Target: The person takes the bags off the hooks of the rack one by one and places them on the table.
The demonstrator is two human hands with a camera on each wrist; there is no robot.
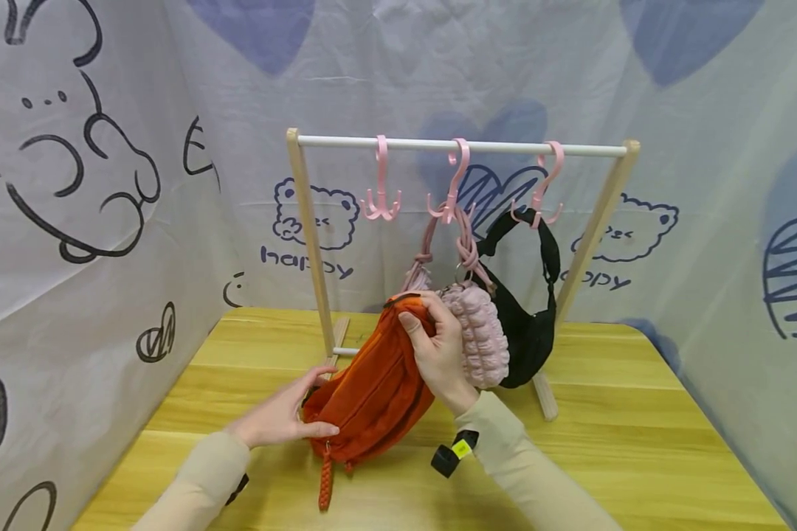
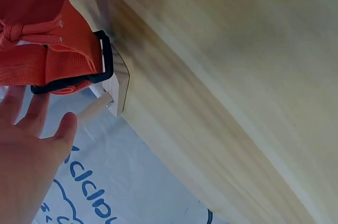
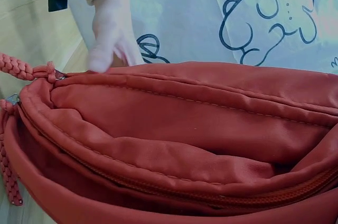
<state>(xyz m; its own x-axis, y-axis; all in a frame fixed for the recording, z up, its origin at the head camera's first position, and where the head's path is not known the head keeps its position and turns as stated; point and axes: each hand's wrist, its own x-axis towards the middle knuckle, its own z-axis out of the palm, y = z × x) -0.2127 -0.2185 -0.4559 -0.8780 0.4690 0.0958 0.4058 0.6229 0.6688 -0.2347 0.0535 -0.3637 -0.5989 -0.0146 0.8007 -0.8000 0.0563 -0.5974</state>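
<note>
My right hand [image 1: 441, 350] grips the upper end of a red-orange sling bag [image 1: 375, 391], thumb on its front. The bag tilts over the table, its lower end to the left. My left hand [image 1: 282, 413] holds that lower end, with the thumb on the front and fingers behind. In the left wrist view, fingers [image 2: 37, 113] of that hand are at the webbing strap [image 2: 63, 49], by its black buckle [image 2: 108, 57]. A braided zipper pull [image 1: 325, 479] dangles from the bag. The zipper [image 3: 222, 198] runs along the bag in the right wrist view.
Behind the bag stands a wooden rack with a white rail [image 1: 412, 143]. Three pink hooks hang from it: the left hook [image 1: 381, 184] is bare, the middle one bears a pink ruffled bag [image 1: 481, 335], the right one a black bag [image 1: 531, 339]. All stand on a wooden table [image 1: 637, 442].
</note>
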